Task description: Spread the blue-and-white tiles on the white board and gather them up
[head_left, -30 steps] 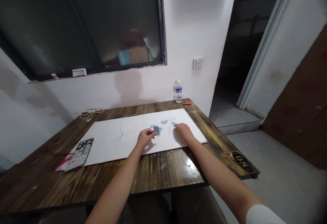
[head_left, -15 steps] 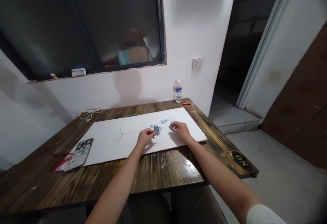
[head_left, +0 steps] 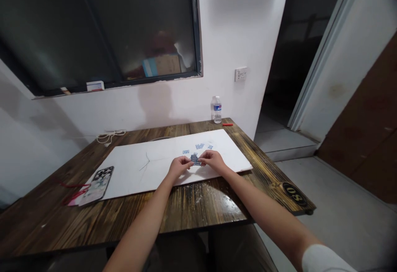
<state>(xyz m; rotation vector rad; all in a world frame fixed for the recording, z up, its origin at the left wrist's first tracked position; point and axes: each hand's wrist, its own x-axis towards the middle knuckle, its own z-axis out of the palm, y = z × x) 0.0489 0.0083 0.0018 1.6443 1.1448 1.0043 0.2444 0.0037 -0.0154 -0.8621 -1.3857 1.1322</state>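
Note:
My left hand (head_left: 180,167) is closed on the left edge of a small stack of dark, blue-edged pieces (head_left: 194,159) over the white board (head_left: 124,168). From the other side, my right hand (head_left: 212,160) pinches at the right edge of the same stack. Several small blue-outlined pieces lie beyond my hands: a row (head_left: 186,151) behind my left hand, a cluster (head_left: 199,146) behind the stack, and one piece (head_left: 210,147) behind my right hand. Print on the pieces is too small to read.
A patterned phone (head_left: 98,184) with red cord lies at the board's left end. On the wooden table (head_left: 192,214) stand a water bottle (head_left: 217,110) and a red pen (head_left: 227,124) at the back, with a white cable (head_left: 111,136) at back left.
My right hand has moved left, in to the stack at my left hand's fingertips. My left hand has shifted only slightly. The camera view has tilted a little.

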